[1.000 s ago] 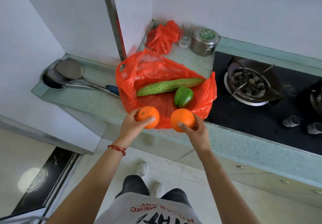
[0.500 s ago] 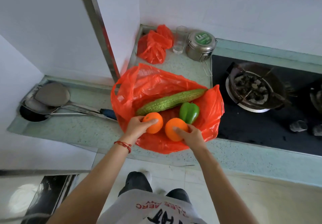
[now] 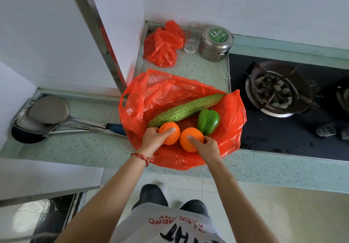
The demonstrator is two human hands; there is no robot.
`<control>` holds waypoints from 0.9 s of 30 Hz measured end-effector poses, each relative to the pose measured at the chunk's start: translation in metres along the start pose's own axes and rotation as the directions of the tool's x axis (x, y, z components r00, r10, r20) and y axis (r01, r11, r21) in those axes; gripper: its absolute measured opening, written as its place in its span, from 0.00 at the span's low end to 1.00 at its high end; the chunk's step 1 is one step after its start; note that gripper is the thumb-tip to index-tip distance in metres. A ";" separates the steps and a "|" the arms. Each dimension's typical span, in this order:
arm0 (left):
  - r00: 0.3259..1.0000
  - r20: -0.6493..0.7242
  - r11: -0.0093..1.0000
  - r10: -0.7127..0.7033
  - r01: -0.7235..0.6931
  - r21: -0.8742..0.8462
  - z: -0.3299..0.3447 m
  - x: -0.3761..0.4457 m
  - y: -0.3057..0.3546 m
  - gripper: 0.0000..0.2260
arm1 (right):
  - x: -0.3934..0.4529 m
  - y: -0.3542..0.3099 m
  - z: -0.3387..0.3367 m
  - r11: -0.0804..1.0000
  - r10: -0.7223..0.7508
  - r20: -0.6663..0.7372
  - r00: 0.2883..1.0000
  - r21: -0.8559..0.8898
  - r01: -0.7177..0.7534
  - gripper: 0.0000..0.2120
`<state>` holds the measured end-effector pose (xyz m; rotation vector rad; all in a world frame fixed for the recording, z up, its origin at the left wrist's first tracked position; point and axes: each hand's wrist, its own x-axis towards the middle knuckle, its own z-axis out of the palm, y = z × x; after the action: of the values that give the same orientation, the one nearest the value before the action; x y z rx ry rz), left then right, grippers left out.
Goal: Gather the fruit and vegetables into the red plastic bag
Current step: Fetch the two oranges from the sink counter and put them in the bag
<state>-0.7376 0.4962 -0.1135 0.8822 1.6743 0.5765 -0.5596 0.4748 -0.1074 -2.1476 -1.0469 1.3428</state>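
Over the open red bag [image 3: 170, 89] on the worktop [image 3: 90, 148], the left hand [image 3: 153, 138] grips one orange [image 3: 171, 132] and the right hand [image 3: 207, 146] grips the other orange [image 3: 189, 138], both low above the plastic. Behind them lie the bitter gourd [image 3: 185, 110] and green pepper [image 3: 208, 121]. Placing step, I'd say; next, let go and draw the bag's edges up.
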 end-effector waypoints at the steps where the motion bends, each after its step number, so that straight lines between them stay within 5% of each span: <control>1: 1.000 -0.001 1.000 0.004 -0.004 0.003 0.000 -0.003 0.002 0.32 | 0.000 0.000 0.000 1.000 -0.002 -0.011 1.000 -0.016 0.001 0.31; 7: 0.999 -0.024 0.999 0.031 -0.030 0.019 -0.001 -0.017 0.008 0.16 | -0.006 0.001 -0.001 0.997 -0.042 -0.047 0.998 -0.073 0.038 0.34; 14: 0.995 -0.030 0.994 0.097 -0.098 -0.042 -0.008 -0.025 -0.002 0.19 | -0.024 0.002 -0.004 0.993 -0.110 -0.116 0.987 -0.052 0.104 0.32; 17: 0.992 -0.060 0.990 0.108 -0.113 -0.087 -0.011 -0.031 -0.003 0.31 | -0.035 0.004 -0.007 0.990 -0.140 -0.172 0.975 -0.001 0.142 0.29; 23: 0.970 -0.103 0.967 0.221 -0.232 -0.104 -0.009 -0.050 -0.003 0.15 | -0.057 0.017 -0.013 0.962 -0.159 -0.223 0.962 0.186 0.202 0.24; 27: 0.934 -0.042 0.935 0.356 -0.356 0.012 0.006 -0.065 -0.001 0.14 | -0.073 0.039 -0.026 0.951 -0.207 -0.267 0.941 0.169 0.258 0.20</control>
<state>-0.7243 0.4435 -0.0774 1.1955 1.5626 0.8431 -0.5405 0.3955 -0.0787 -1.9121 -0.9835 0.9962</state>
